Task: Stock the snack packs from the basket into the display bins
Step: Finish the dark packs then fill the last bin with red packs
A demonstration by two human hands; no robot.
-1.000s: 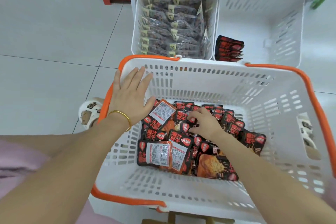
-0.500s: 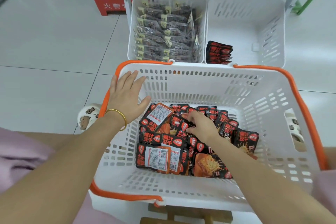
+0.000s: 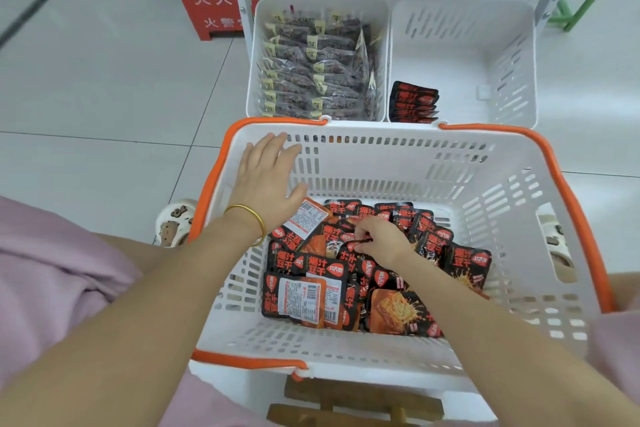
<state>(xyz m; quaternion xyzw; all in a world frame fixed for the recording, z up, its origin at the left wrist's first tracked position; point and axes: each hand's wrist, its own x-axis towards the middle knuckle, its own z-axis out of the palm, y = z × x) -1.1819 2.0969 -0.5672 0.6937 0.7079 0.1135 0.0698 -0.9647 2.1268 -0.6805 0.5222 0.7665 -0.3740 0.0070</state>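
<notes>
A white basket with orange handles sits in front of me, holding several black-and-red snack packs on its floor. My left hand lies flat with straight fingers on the basket's left inner wall. Down among the packs, my right hand has its fingers curled and pinches one pack in the middle of the pile. Beyond the basket stand two white display bins: the right bin holds a small stack of the same black-and-red packs in its near left corner.
The left display bin is filled with clear packs of dark snacks. A red fire-extinguisher box stands on the tiled floor at the back left. More white bins hang above. A wooden stool supports the basket.
My right hand's fingers have closed on a pack in the pile. My left hand has stayed on the basket wall. The view has tilted slightly upward.
</notes>
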